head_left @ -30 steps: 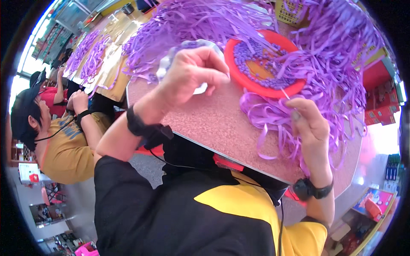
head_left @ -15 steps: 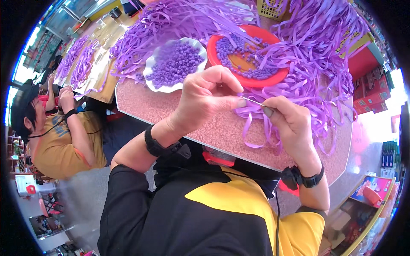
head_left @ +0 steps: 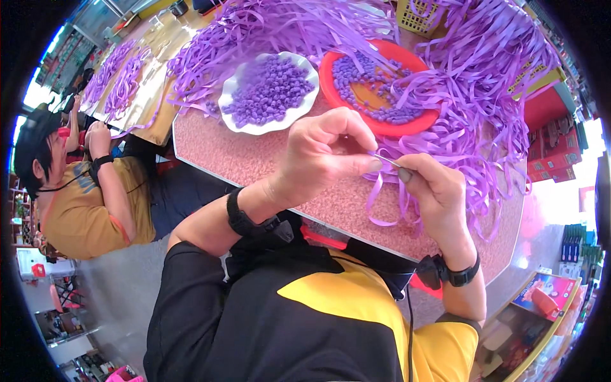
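Note:
Above the table's front part, my left hand [head_left: 328, 149] is closed in a pinch, with a small purple piece at its fingertips; whether it is a bead or a ribbon end I cannot tell. Close beside it on the right, my right hand [head_left: 436, 191] pinches a thin metal needle [head_left: 388, 161] that points at the left fingertips. Purple ribbons [head_left: 471, 140] lie heaped behind and under my right hand, one loop hanging below the hands. Past my left hand stands a white scalloped bowl [head_left: 254, 129] full of purple beads [head_left: 270, 92]. A red plate [head_left: 329, 83] holds more purple beads, partly covered by ribbons.
The pink speckled table [head_left: 210, 149] has its front edge just before my body. A yellow basket [head_left: 414, 18] stands at the back. On the left, a person [head_left: 95, 204] sits at a wooden table [head_left: 159, 127] with more ribbons. Red boxes [head_left: 554, 146] are stacked at the right.
The view has shifted slightly, so the bowl and plate appear a little further right. My hands keep their pinches, and the fingertips look a bit closer together along the needle.

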`<state>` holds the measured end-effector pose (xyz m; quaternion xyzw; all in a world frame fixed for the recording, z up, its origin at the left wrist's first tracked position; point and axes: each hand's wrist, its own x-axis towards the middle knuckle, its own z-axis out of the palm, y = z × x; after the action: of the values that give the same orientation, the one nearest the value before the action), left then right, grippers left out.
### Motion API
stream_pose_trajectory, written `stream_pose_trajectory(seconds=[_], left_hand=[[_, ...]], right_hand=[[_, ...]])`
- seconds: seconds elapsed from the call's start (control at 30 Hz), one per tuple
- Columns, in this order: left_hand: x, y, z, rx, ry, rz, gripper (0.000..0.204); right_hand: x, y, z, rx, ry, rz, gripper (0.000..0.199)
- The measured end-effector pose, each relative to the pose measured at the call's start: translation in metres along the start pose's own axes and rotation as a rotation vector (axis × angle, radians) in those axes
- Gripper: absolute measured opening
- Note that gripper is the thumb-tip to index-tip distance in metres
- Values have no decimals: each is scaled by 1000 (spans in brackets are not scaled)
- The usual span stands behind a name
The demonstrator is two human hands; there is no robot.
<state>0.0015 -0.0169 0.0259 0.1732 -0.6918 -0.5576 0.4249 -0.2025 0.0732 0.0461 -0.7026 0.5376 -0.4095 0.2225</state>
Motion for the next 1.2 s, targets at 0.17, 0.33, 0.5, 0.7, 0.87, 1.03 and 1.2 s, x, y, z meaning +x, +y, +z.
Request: stream_pose_trajectory(seconds=[0.17, 0.33, 0.5, 0.7, 0.87, 1.03, 1.2], left_hand=[[-3, -3, 5, -79, 60, -73, 25], [-6, -6, 4, -82, 46, -11, 24], [-7, -5, 6, -36, 41, 16, 24], [-10, -8, 7, -72, 28, 43, 24], [-13, -8, 8, -145, 25, -18, 24], [-17, -8, 11, -292, 83, -121, 21], [-21, 3, 21, -411, 139, -433, 20]], right_hand=[[-1, -2, 1, 2, 37, -7, 30], [-1, 1, -2, 84, -36, 1, 31], [-1, 2, -2, 81, -51, 19, 34], [1, 5, -2, 59, -71, 2, 33], [1, 4, -3, 123, -103, 10, 30], [1, 6, 4, 246, -85, 130, 27], [-3, 2, 9, 382, -64, 256, 33]])
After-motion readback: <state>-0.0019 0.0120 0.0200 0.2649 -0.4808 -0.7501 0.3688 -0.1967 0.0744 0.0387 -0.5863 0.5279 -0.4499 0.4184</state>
